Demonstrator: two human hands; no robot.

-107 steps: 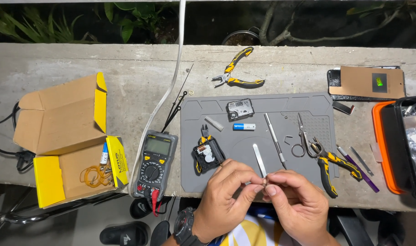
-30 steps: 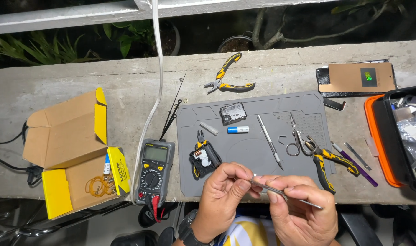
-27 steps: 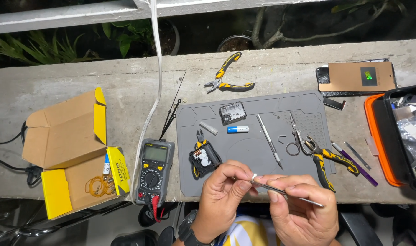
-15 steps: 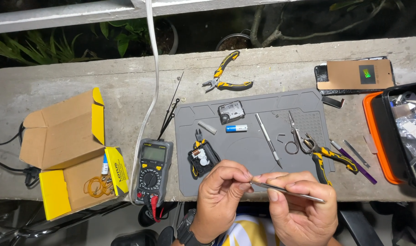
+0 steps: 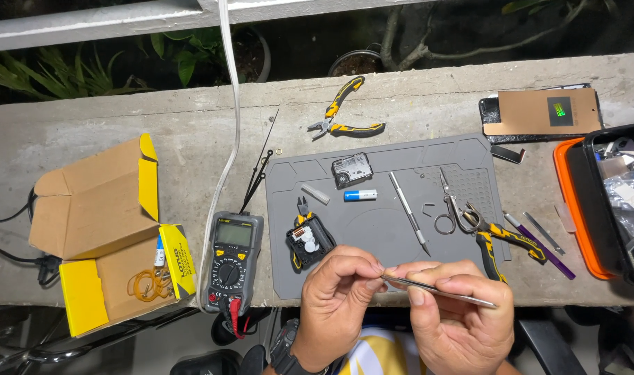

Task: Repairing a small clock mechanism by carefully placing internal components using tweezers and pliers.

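Pinching a pair of thin metal tweezers (image 5: 438,290), the right hand (image 5: 459,316) sits at the near edge of the concrete ledge (image 5: 122,111), fingers closed round the shaft w/ the back end sticking out to the right. Left hand (image 5: 341,295) is just beside it, thumb & forefinger pressed together right at the tweezer tips; whatever sits between them is too small to tell. Hands are close together, touching or nearly so at the tips.

On the grey work mat (image 5: 386,208), just far of the left hand, lies a small black & yellow module (image 5: 310,239) w/ its insides showing, pale round parts visible — looks opened up, not closed again. Farther back: a small metal-cased part (image 5: 351,169), a blue-and-white battery (image 5: 360,195), a short white tube (image 5: 315,193), a craft knife (image 5: 408,212), scissors (image 5: 446,203). Yellow-handled pliers (image 5: 501,239) lie at the mat's right edge, another pair (image 5: 344,118) beyond its far edge.

Left of the mat: a multimeter (image 5: 232,260), then an open cardboard box (image 5: 105,229). Right: an orange-rimmed case (image 5: 605,201), and a phone (image 5: 542,111) face down on the far right.

Judging progress: looks mid-job — disassembly seems done, fine tweezer work on a tiny piece in hand, reassembly still left.
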